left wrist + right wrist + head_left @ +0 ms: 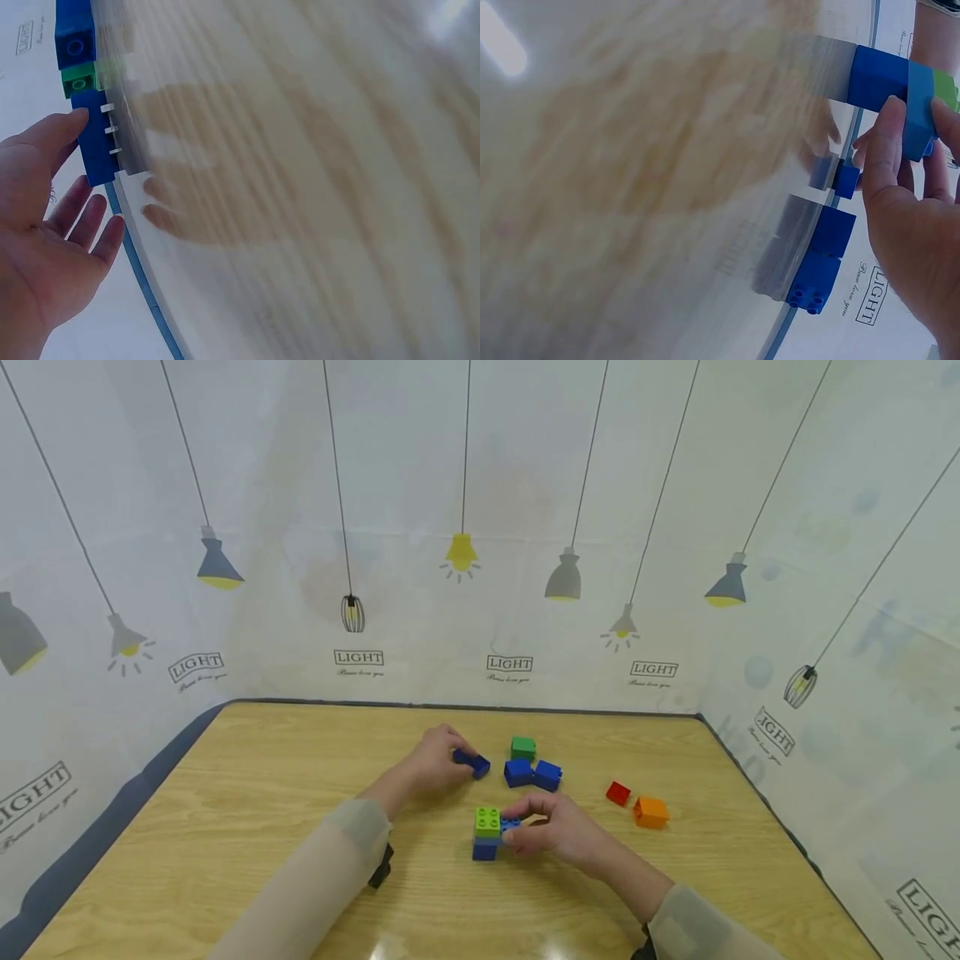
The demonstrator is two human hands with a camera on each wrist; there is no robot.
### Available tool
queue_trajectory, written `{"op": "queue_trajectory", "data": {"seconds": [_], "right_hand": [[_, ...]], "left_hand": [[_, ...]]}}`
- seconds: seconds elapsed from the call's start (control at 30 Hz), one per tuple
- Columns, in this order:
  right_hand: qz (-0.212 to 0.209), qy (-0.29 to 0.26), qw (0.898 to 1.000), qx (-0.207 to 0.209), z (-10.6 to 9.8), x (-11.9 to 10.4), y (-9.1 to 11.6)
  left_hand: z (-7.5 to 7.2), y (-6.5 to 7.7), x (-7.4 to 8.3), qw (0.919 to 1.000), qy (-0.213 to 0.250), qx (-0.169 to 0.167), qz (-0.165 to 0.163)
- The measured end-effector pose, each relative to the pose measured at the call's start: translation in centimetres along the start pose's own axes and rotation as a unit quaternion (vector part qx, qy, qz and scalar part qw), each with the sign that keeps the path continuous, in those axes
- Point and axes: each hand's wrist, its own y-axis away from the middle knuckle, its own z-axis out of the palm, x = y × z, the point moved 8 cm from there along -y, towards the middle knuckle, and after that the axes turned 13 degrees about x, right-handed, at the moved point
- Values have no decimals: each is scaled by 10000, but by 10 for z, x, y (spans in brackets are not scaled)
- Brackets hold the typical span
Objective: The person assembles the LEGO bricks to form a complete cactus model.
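Observation:
Between the thumb and fingers of my left hand is a dark blue brick at the table's middle. In the left wrist view that brick lies on its side, studs toward the tabletop. My right hand pinches a lighter blue brick that is part of a small stack nearer to me. A lime green brick tops the stack, and a dark blue brick forms its base. The right wrist view shows the lighter blue brick overhanging the base brick on one side.
Beyond the stack lie two blue bricks side by side, with a green brick behind them. A red brick and an orange brick sit to the right on the wooden table. A printed cloth surrounds the table.

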Motion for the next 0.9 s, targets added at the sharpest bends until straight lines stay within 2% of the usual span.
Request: {"op": "queue_trajectory", "data": {"seconds": [0.27, 0.53, 0.67, 0.9], "right_hand": [[19, -12, 10000, -2, 0, 1, -2], [11, -58, 10000, -20, 1, 1, -2], [38, -59, 10000, 1, 1, 1, -1], [59, -44, 10000, 23, 1, 0, -1]], "left_hand": [[-6, 4, 2, 9994, -199, 85, 259], [-12, 8, -3, 9993, -300, -53, 199], [-15, 10, -7, 9988, -356, -124, 299], [-23, 18, -10, 9990, -123, -100, 425]]}}
